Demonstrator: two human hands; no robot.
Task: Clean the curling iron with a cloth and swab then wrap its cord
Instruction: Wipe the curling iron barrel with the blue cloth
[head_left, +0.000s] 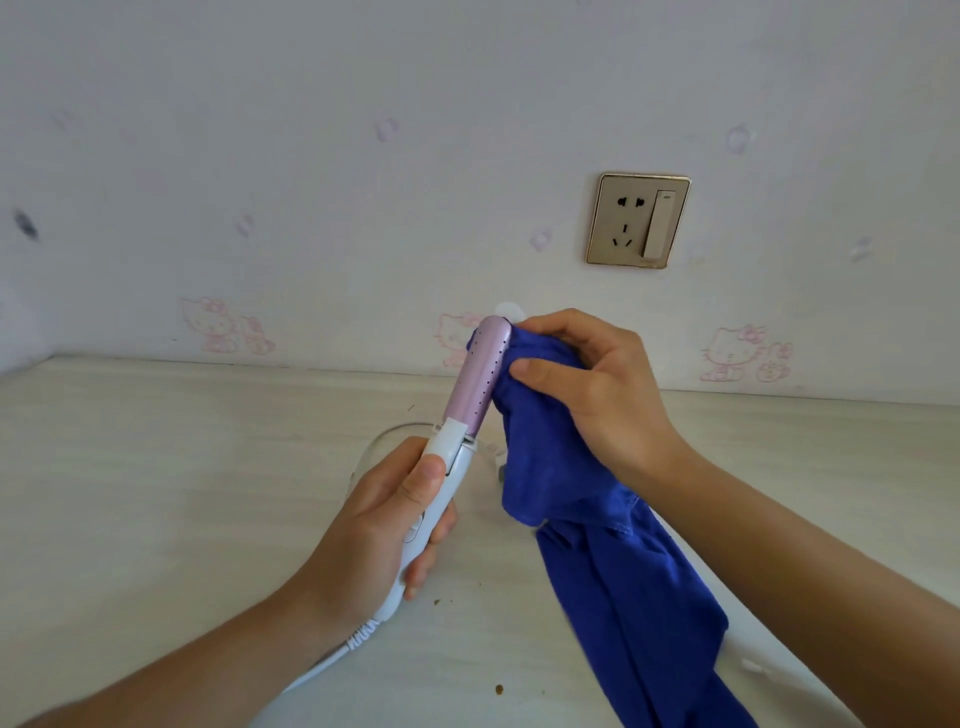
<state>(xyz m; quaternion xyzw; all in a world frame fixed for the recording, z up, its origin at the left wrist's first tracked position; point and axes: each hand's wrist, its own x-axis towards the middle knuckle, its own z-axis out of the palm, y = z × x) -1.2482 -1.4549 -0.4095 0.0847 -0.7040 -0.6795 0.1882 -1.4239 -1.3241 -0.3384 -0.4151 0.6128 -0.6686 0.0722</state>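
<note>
White cord (322, 667) trails loose on the table (156, 467), not yet wrapped. The left hand (379, 525) has its fingers clamped on the raised curling iron (470, 395), and the blue cloth (597, 561) is pinched against the barrel by the right hand (608, 395). Wiping looks underway; swabbing probably remains.

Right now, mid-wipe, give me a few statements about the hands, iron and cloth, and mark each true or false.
1. The left hand's grip is on the curling iron. True.
2. The right hand wipes the barrel with a swab. False: it pinches a blue cloth against the barrel.
3. The iron is plugged in. False: the wall socket is empty, and the cord trails toward the lower left.
4. The cloth's loose end hangs below the right hand. True.
</note>
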